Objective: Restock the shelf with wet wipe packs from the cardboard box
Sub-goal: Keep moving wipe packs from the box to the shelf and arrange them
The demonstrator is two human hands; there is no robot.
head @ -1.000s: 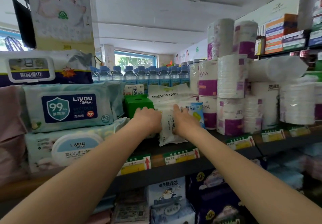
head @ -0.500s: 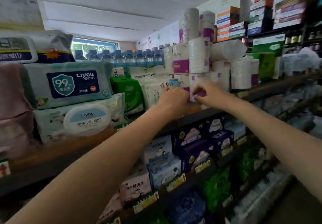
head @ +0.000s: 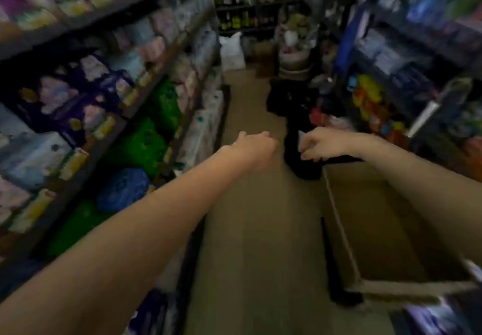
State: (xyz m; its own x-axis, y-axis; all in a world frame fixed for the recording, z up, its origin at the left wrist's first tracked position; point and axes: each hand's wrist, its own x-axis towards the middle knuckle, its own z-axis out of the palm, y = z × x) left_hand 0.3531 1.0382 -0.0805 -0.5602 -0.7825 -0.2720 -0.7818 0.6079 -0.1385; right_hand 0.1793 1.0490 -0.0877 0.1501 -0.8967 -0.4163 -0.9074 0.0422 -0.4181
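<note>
The frame is motion-blurred and looks down the aisle. The open cardboard box (head: 341, 220) sits on the floor at lower right; only its brown inside shows, and no pack can be made out in it. My left hand (head: 254, 146) hangs over the aisle floor with loosely curled fingers and holds nothing. My right hand (head: 322, 143) hovers above the box's far corner, fingers drooping and loosely curled, with nothing clearly in them. The shelf (head: 146, 84) with blurred packs runs along the left.
A second shelf unit (head: 391, 55) lines the right side of the narrow aisle. A dark object (head: 300, 115) stands on the floor just beyond the box. A white sack (head: 230, 50) and more goods close off the aisle's far end.
Both hands have left the wipe packs on the upper shelf and dropped down to the right. The view has swung from the shelf to the aisle floor and the box.
</note>
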